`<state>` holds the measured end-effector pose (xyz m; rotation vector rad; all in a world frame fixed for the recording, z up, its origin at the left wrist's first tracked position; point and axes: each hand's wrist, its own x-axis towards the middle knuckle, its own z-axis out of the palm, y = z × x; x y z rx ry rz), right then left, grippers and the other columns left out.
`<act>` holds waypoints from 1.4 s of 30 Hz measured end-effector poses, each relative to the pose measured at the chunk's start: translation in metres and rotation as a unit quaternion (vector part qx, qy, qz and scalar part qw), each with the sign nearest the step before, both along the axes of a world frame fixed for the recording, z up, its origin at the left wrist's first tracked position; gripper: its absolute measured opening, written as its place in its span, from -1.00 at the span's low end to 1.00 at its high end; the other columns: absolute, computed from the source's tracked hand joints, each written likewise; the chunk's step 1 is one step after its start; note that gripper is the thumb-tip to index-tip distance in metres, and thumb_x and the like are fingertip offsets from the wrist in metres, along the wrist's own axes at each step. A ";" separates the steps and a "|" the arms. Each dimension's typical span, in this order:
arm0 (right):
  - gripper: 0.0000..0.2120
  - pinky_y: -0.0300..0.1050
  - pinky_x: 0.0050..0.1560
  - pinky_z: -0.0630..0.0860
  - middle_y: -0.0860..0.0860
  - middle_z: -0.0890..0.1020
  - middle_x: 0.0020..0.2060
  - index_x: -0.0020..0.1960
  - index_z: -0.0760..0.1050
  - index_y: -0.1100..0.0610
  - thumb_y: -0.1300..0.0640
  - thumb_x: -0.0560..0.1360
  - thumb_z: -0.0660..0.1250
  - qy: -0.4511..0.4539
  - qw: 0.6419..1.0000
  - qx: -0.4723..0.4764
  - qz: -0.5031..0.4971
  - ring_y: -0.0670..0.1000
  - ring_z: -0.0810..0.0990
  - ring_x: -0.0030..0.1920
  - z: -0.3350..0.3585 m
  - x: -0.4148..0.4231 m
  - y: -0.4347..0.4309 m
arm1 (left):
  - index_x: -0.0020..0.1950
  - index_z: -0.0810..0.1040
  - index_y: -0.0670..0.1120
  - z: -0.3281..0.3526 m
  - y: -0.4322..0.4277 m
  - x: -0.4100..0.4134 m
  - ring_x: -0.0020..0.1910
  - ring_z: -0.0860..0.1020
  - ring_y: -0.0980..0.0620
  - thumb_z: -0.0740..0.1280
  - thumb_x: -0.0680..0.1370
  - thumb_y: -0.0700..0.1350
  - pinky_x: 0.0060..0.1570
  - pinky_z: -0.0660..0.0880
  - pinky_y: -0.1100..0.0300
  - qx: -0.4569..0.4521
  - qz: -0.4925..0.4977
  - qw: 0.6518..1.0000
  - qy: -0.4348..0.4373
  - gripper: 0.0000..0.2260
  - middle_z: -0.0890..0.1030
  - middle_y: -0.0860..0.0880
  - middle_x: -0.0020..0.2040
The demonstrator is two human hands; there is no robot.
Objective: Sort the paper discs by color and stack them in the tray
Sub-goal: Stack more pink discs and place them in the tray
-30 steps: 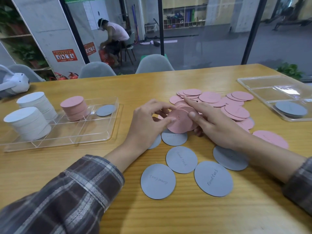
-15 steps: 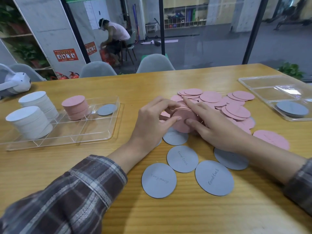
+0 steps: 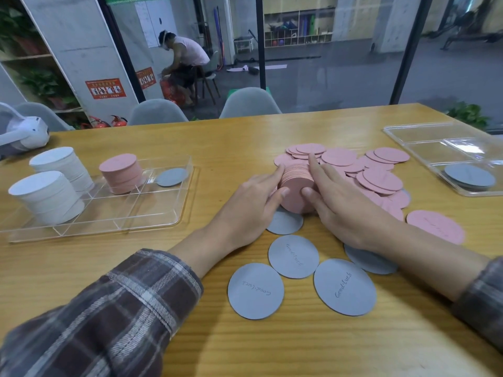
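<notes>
My left hand (image 3: pixel 251 204) and my right hand (image 3: pixel 347 210) hold a stack of pink discs (image 3: pixel 296 187) between them, tilted on its edge at the table's middle. Thumb and fingers of each hand curl round the stack's sides. Behind and to the right lie several loose pink discs (image 3: pixel 381 178). Several grey discs (image 3: pixel 255 291) lie flat in front of the hands. The clear tray (image 3: pixel 152 221) at the left holds two white stacks (image 3: pixel 51 197), a pink stack (image 3: pixel 121 172) and a grey disc (image 3: pixel 171 176).
A second clear tray (image 3: pixel 435 148) at the far right holds a few grey discs (image 3: pixel 469 176). A white headset (image 3: pixel 24 131) lies at the table's far left edge. Grey chairs (image 3: pixel 249 103) stand behind the table. One pink disc (image 3: pixel 435 225) lies apart at the right.
The pink discs between my hands have been gathered into a tighter, thicker stack and tipped up on edge. Both hands have closed in on its sides.
</notes>
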<state>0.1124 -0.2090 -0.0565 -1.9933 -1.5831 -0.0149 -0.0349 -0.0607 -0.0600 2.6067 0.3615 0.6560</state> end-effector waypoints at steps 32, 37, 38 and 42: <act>-0.47 -0.14 0.05 0.30 0.07 0.49 0.06 0.60 0.20 0.03 -0.01 0.66 0.20 0.058 0.991 0.074 -0.094 0.09 0.49 0.03 0.002 0.021 0.000 | 0.10 0.63 -0.07 0.012 0.021 -0.011 -0.11 0.71 0.00 0.59 0.43 -0.26 -0.04 0.65 0.21 -0.239 0.079 0.955 -0.157 -0.70 0.71 -0.03 -0.07; -0.46 0.15 0.12 0.53 0.05 0.48 0.04 0.59 0.20 -0.04 -0.05 0.65 0.21 0.079 0.989 0.088 -0.090 0.15 0.60 -0.08 -0.002 0.024 0.001 | 0.02 0.68 -0.13 0.014 0.021 -0.011 -0.12 0.67 0.12 0.53 0.49 -0.30 -0.08 0.59 0.24 -0.251 0.056 0.947 -0.194 -0.84 0.73 0.06 -0.10; -0.46 0.15 0.10 0.54 0.05 0.48 0.05 0.59 0.20 -0.05 -0.05 0.65 0.22 0.081 0.989 0.089 -0.086 0.14 0.60 -0.08 -0.002 0.025 0.001 | 0.03 0.68 -0.14 0.014 0.021 -0.011 -0.11 0.67 0.11 0.52 0.50 -0.31 -0.07 0.60 0.20 -0.261 0.037 0.945 -0.193 -0.85 0.73 0.06 -0.10; -0.46 0.03 0.10 0.53 -0.03 0.49 0.04 0.59 0.21 -0.06 -0.05 0.65 0.23 0.084 0.991 0.091 -0.051 0.01 0.61 -0.09 -0.001 0.020 0.001 | 0.04 0.68 -0.15 0.013 0.013 -0.010 -0.09 0.69 0.02 0.55 0.49 -0.30 -0.06 0.66 0.09 -0.277 -0.031 0.945 -0.171 -0.83 0.74 -0.04 -0.09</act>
